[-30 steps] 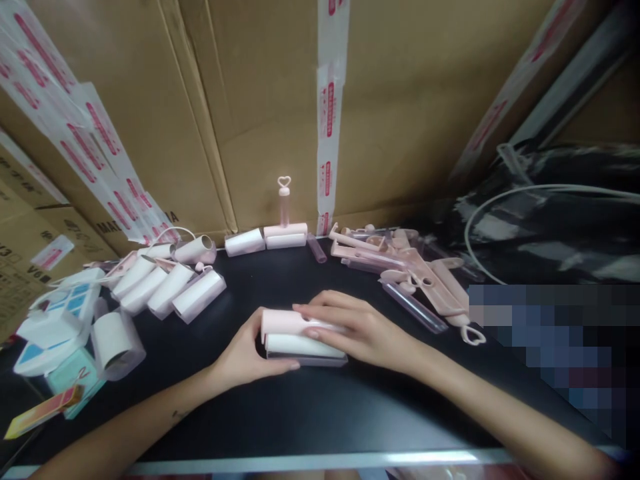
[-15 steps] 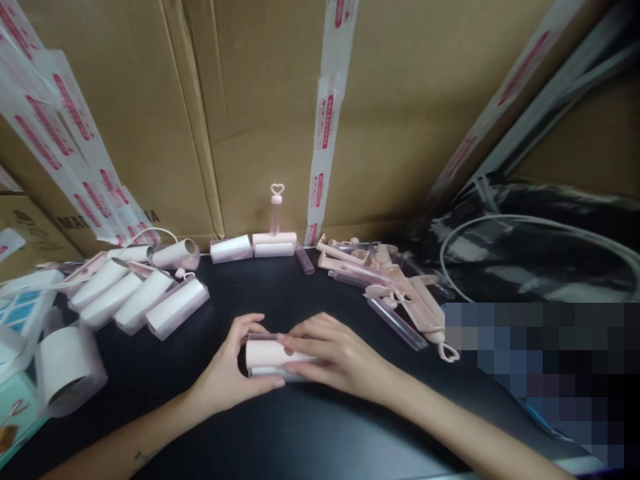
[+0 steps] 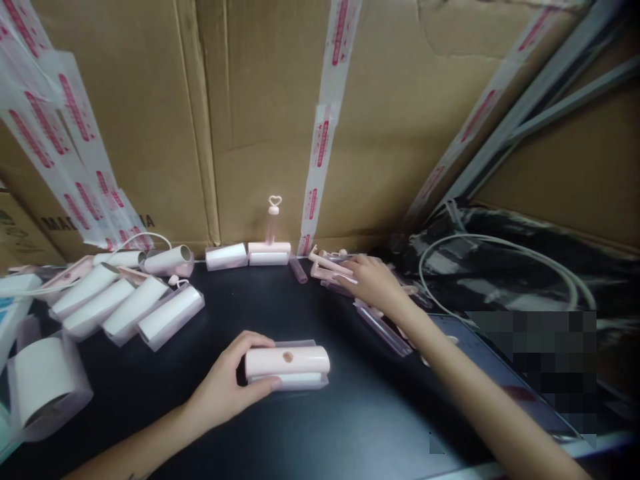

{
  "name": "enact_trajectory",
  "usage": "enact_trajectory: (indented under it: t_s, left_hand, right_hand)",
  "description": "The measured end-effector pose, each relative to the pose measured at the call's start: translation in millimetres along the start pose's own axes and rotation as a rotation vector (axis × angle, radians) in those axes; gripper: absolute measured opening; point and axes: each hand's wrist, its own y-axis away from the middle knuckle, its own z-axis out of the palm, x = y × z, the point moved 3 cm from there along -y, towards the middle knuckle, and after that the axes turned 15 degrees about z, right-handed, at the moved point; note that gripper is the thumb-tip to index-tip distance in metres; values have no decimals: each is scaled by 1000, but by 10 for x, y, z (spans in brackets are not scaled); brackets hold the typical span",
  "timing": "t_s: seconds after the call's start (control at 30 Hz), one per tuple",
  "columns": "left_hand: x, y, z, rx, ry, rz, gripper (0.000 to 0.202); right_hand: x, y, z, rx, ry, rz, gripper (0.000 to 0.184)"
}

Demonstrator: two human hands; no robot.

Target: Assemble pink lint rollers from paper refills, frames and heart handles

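On the black table, my left hand (image 3: 239, 375) curls around the left end of a lint roller (image 3: 305, 360). The roller lies on its side, with a pink top that has a small round hole, a white roll beneath and a clear cover at its edges. At the back right, my right hand (image 3: 373, 280) reaches over a pile of pink plastic parts (image 3: 326, 265). Its fingers look stretched out over the pile, partly hidden among the parts. A clear cover piece (image 3: 383, 328) lies under that forearm.
White rolls in clear covers (image 3: 123, 310) lie at the left. Against the cardboard box (image 3: 260, 120), a lint roller with an upright heart-topped handle (image 3: 273, 212) stands beside another roll (image 3: 226, 257). A dark screen (image 3: 475, 353) and a white cable (image 3: 500, 237) are at the right.
My right hand has let go of the lint roller and moved right and away to the pink parts. My left hand still holds the roller's left end, and the hole on top now shows.
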Motion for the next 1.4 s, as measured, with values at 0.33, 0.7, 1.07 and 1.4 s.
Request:
enact_trajectory:
  t_s: [0.33, 0.7, 1.07, 1.4]
  left_hand:
    - [3, 1, -16, 10, -15, 38, 35]
    - [4, -9, -23, -1, -9, 31, 38]
    - [39, -24, -32, 11, -14, 63, 35]
    - [108, 11, -29, -3, -154, 40, 38]
  right_hand:
    - [44, 20, -92, -49, -323, 133, 44]
    - [-921, 966, -474, -492, -1348, -123, 32]
    - [-936, 1015, -496, -383, -1158, -218, 29]
    - [-1009, 1057, -595, -237, -964, -174, 35]
